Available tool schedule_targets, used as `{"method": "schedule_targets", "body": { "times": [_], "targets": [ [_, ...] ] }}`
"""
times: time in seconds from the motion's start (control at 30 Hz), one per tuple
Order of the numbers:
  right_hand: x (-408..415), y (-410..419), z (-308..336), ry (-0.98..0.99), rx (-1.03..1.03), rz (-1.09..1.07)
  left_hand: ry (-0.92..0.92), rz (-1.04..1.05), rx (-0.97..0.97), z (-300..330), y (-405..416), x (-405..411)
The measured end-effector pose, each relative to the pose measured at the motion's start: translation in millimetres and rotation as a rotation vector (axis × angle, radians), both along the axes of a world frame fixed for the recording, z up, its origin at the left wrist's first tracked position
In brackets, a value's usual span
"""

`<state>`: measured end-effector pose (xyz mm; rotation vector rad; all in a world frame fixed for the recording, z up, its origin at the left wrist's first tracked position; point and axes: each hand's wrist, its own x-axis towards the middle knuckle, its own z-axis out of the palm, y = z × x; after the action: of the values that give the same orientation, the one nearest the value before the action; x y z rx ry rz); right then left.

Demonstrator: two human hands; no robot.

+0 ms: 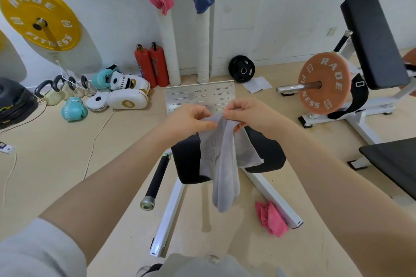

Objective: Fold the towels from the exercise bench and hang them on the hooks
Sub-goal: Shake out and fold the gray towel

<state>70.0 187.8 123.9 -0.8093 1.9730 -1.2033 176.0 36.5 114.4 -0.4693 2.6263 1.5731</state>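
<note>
Left grip (191, 117) | right grip (247, 112) | pinching grey towel (222, 164) (top edge)

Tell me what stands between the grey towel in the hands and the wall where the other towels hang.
The grey towel hangs from both hands, left hand and right hand, above the black bench seat. Between it and the wall lie that seat and a slotted metal plate on the floor. No free hook shows.

A: What is worn?
B: A light grey sleeve (42, 252) pushed up above the left elbow; both forearms bare.
A: And the hands?
B: Left hand (191, 119) and right hand (249, 114) bare, no rings or watch.
</note>
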Motion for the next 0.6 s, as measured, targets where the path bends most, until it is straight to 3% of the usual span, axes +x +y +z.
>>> {"method": "schedule_targets", "body": {
  "times": [0.1, 0.27, 0.37, 0.47, 0.6],
  "targets": [
    [-3, 7, -1, -0.064, -0.040, -0.011, -0.007, 0.035, 0.165, -5, 2, 5],
    [0, 6, 2, -0.136, -0.161, -0.103, 0.153, 0.323, 0.281, -7, 8, -4],
    [6, 7, 11, -0.248, -0.223, 0.075, 0.159, 0.423, 0.417, -5, 8, -8],
    [14, 11, 15, -0.322, -0.207, 0.271, 0.183, 0.366, 0.470, -4, 13, -8],
    [21, 3, 16, -0.071, -0.173, 0.061, 0.211, 0.200, 0.504, -4, 21, -3]
  ]
}}
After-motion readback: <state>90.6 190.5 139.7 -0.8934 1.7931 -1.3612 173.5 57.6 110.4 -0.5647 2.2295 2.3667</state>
